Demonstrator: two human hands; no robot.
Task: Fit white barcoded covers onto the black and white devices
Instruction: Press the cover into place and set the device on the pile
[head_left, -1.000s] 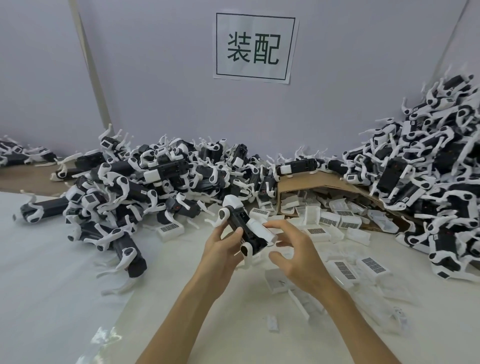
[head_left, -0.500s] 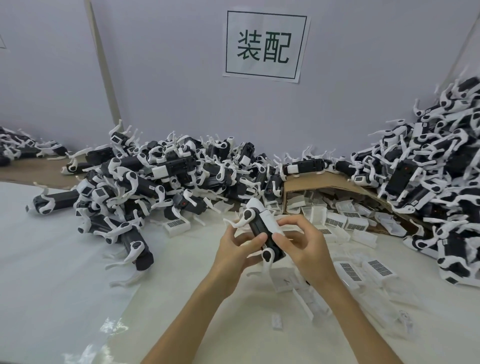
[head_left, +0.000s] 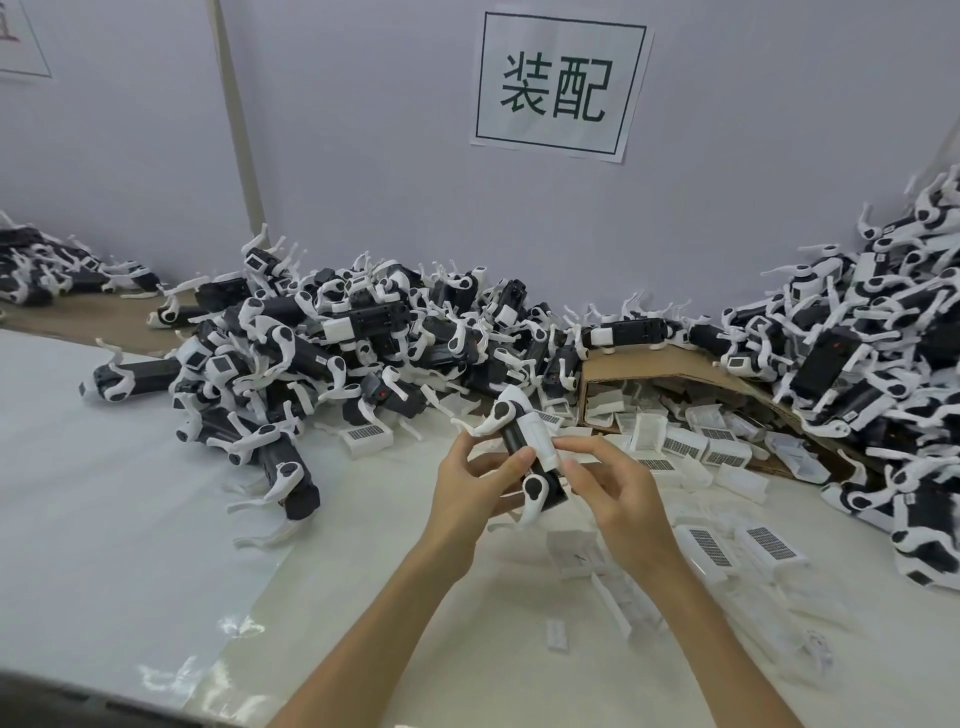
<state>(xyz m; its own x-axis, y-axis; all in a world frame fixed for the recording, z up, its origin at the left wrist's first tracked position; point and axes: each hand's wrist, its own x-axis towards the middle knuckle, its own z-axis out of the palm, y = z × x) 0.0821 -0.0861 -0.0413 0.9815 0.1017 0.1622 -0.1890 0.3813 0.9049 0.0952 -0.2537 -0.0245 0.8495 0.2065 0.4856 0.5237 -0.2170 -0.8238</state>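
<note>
Device: black body with white legs and round joints, held above the table in front of me, tilted, far end raised toward the central pile.
Cover: plain white side showing, lying along the device's upper face; whether it is fully seated I cannot tell.
Left hand: my fingers curl round the device from the left, thumb laid against its black side.
Right hand: my thumb and index finger pinch the cover at its near right edge; my other fingers curl loosely below.
Table: white surface under both forearms.
Central pile: many black and white devices heaped against the wall, left of the held one.
Right pile: a taller heap of the same devices along the right edge.
Cardboard box: brown, between the 2 piles, opening toward me, white covers inside and spilling out.
Loose covers: 2 barcoded ones side by side just right of my right wrist; 1 more at the central pile's near edge.
Sign: white sheet with 2 dark characters, on the wall.
</note>
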